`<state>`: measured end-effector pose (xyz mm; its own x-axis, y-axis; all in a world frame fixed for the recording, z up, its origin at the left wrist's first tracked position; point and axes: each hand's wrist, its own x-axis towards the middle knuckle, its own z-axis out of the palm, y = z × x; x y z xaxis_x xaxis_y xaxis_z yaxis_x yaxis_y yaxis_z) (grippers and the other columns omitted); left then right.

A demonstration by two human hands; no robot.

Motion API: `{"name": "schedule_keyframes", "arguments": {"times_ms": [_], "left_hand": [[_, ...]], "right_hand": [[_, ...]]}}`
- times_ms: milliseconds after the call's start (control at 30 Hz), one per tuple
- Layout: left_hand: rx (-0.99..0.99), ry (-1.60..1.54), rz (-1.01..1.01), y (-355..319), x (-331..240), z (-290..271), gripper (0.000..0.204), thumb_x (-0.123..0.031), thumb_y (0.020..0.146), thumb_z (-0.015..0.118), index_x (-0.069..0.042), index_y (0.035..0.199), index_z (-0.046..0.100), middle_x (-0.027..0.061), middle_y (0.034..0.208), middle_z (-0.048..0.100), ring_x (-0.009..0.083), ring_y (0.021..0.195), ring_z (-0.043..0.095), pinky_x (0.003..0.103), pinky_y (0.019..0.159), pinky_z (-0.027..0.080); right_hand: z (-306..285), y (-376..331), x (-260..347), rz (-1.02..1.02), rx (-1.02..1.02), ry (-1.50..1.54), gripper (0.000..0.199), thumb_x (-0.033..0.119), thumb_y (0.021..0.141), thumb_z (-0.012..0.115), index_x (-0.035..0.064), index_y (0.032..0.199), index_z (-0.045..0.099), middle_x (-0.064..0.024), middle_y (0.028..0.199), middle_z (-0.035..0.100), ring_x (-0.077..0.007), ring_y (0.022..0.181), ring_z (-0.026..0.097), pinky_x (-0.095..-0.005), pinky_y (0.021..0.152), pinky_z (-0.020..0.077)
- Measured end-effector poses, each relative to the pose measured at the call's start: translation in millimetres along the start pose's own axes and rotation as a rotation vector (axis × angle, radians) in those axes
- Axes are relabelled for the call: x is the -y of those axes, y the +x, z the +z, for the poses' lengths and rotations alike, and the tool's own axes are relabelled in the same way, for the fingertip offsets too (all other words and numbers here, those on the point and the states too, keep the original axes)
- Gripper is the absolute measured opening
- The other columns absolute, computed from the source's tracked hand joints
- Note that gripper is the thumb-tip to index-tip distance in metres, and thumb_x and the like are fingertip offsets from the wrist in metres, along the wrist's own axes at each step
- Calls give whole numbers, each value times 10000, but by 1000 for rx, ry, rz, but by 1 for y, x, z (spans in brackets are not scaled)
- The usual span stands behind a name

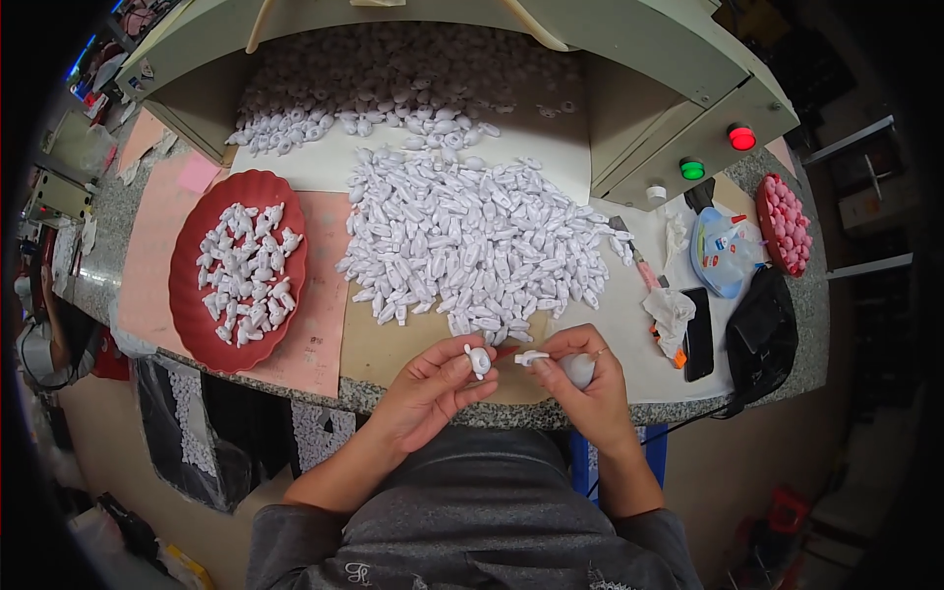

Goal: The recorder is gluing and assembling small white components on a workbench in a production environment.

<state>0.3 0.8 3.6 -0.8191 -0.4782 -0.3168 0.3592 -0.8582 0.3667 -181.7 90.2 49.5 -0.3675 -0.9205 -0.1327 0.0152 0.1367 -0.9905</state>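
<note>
1. A small white moulded part [479,360] is pinched between the thumb and fingertips of the left hand [433,385], which is closed around it just above the near edge of the granite-topped bench [787,324].
2. A second white piece [577,369], rounded with a thin stem pointing left, is gripped in the right hand [588,379]; the fingers are curled shut over it, and a ring is seen on one finger.
3. The two held pieces are kept near each other but apart, with a small gap between them.
4. A large heap of similar white parts [482,246] is spread on the bench just beyond both hands.
5. A red oval tray [187,295], partly filled with the same white parts, is placed to the left of the heap.
6. A further mass of white parts [393,88] is seen farther back, under a beige machine housing [678,88] fitted with a green button [692,169] and a red button [742,138].
7. To the right, a black phone [699,334], a blue dish [718,256] and a red tray of pink pieces [787,224] are laid out.
</note>
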Motion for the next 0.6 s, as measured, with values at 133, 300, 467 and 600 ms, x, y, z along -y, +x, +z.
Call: {"name": "schedule_keyframes", "arguments": {"times_ms": [133, 300, 467, 600], "left_hand": [[-18, 38, 5, 0, 2, 4, 261, -99, 912, 513, -40, 1165, 542, 105, 1166, 560, 201, 1032, 576, 330, 915, 483], [-33, 119, 44, -1, 6, 7, 256, -83, 908, 517, -30, 1157, 547, 107, 1163, 566, 193, 1053, 562, 321, 917, 476], [-41, 356, 165, -2, 8, -2, 229, -51, 882, 550, -18, 1108, 571, 127, 1110, 597, 215, 1032, 579, 342, 900, 485], [-43, 452, 219, -1, 8, -2, 238, -42, 875, 558, -6, 1110, 572, 140, 1099, 603, 220, 1026, 584, 345, 892, 491]], "right_hand": [[9, -1, 13, -85, 107, -120, 137, 11, 819, 631, 8, 936, 560, -52, 899, 634, -81, 802, 574, -224, 709, 458], [15, 0, 11, -120, 127, -266, 139, 29, 816, 645, 5, 932, 572, -62, 886, 645, -84, 797, 584, -236, 704, 468], [16, -1, 14, -130, 122, -289, 140, 33, 803, 661, 3, 918, 586, -51, 862, 648, -77, 778, 581, -230, 694, 466], [11, 1, 15, 19, 122, -207, 120, 38, 800, 666, -2, 900, 613, -35, 828, 644, -70, 756, 567, -219, 675, 457]]}}
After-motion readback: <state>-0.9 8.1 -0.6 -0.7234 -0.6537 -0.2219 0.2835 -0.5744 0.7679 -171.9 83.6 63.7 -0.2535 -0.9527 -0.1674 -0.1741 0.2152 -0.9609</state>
